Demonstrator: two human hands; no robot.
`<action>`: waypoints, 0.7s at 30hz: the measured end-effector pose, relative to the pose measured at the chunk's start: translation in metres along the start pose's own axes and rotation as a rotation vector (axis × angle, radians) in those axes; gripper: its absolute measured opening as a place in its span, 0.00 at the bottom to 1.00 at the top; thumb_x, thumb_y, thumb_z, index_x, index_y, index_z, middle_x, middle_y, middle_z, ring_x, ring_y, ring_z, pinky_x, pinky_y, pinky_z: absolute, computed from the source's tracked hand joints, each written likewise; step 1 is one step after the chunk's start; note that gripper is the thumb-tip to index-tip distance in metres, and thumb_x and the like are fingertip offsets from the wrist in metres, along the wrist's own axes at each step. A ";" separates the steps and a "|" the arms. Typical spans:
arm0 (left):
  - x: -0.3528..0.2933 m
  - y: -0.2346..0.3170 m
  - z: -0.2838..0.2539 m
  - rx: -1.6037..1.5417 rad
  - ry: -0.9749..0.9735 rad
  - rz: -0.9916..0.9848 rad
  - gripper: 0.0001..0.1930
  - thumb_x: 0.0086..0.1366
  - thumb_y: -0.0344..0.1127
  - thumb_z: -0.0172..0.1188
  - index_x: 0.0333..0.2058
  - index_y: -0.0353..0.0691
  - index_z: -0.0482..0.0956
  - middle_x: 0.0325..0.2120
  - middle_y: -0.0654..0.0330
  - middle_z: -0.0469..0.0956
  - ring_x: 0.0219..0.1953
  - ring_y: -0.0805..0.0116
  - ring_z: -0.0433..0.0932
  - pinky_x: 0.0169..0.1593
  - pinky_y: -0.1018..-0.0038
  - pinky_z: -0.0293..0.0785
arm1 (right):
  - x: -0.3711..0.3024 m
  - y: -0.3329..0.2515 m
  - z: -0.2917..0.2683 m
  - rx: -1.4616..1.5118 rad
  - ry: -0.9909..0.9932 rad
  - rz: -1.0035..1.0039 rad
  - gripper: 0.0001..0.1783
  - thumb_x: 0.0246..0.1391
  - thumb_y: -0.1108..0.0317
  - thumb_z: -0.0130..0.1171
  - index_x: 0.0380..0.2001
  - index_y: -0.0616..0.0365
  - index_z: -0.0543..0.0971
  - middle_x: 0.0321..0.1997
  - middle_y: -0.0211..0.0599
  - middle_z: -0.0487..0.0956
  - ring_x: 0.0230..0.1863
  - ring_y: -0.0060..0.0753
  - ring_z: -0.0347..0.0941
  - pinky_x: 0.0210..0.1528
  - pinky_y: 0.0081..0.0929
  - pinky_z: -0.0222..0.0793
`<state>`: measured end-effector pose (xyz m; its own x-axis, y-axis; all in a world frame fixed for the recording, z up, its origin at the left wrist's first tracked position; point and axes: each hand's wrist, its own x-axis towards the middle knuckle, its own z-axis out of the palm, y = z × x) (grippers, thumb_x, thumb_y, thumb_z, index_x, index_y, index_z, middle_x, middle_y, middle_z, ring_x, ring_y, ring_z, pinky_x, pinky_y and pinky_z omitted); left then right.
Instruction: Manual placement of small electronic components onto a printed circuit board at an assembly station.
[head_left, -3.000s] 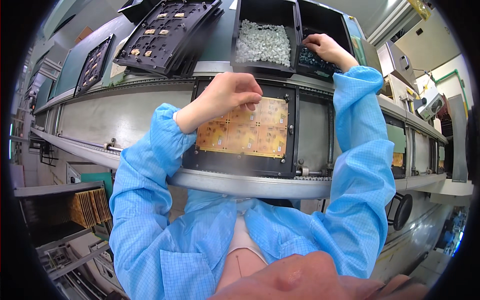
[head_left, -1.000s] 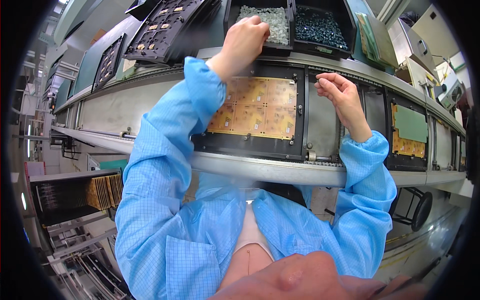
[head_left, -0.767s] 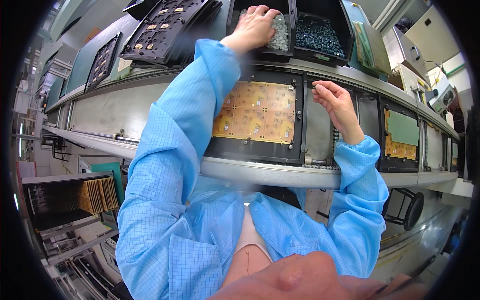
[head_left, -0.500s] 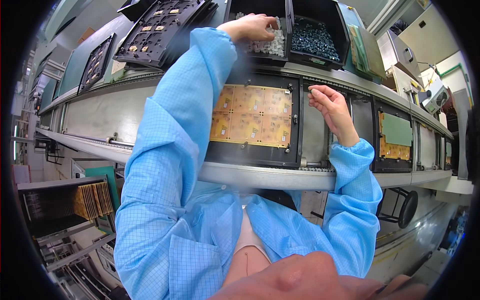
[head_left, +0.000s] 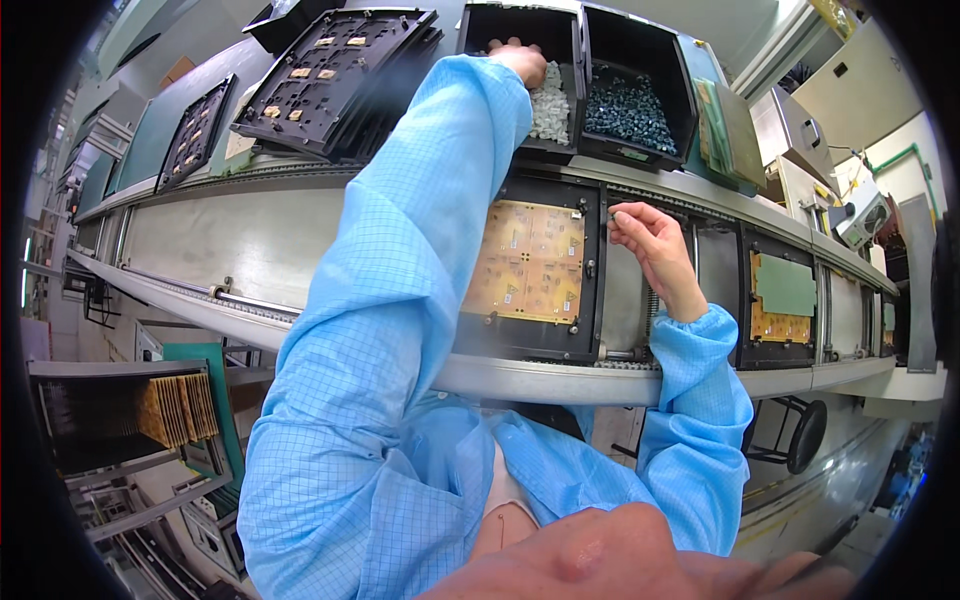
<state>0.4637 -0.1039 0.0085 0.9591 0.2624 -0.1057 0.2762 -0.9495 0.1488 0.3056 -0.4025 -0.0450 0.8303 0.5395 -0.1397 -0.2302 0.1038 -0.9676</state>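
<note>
Two hands at work: left hand (head_left: 520, 62) dips, fingers curled, into the white-parts bin (head_left: 548, 105) beyond the yellow panel (head_left: 528, 262), right hand (head_left: 645, 235) pinching something tiny beside it; placement apparently pending.

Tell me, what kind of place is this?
Probably an electronics factory line. A yellow circuit board sits in a black carrier on a conveyor rail, and the left hand reaches into a bin of small white parts.

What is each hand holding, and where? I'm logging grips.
Left hand reaches into the bin of white parts; grip hidden. Right hand pinches something tiny at its fingertips.
</note>
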 end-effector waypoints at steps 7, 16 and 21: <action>0.033 -0.020 -0.014 0.203 -0.169 0.397 0.20 0.68 0.44 0.52 0.51 0.38 0.80 0.47 0.49 0.82 0.49 0.52 0.81 0.53 0.60 0.76 | -0.001 -0.008 0.011 0.086 -0.062 0.015 0.14 0.63 0.69 0.61 0.49 0.64 0.79 0.42 0.34 0.82 0.43 0.23 0.77 0.51 0.24 0.74; -0.029 -0.017 -0.052 0.029 -0.308 0.412 0.15 0.63 0.37 0.61 0.45 0.35 0.81 0.36 0.55 0.83 0.34 0.63 0.82 0.40 0.69 0.81 | -0.005 -0.011 0.007 0.151 -0.062 0.047 0.15 0.63 0.69 0.61 0.50 0.64 0.78 0.43 0.37 0.82 0.43 0.25 0.79 0.52 0.26 0.76; -0.051 -0.026 -0.061 0.042 -0.117 0.639 0.10 0.53 0.33 0.67 0.35 0.37 0.85 0.31 0.53 0.83 0.34 0.58 0.82 0.41 0.67 0.79 | -0.009 -0.013 0.009 0.019 -0.028 0.007 0.14 0.62 0.71 0.62 0.48 0.64 0.79 0.43 0.39 0.83 0.40 0.26 0.80 0.49 0.25 0.77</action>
<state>0.4118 -0.0822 0.0699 0.9200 -0.3745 -0.1158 -0.3514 -0.9189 0.1793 0.2964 -0.4016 -0.0289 0.8143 0.5633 -0.1398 -0.2454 0.1159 -0.9625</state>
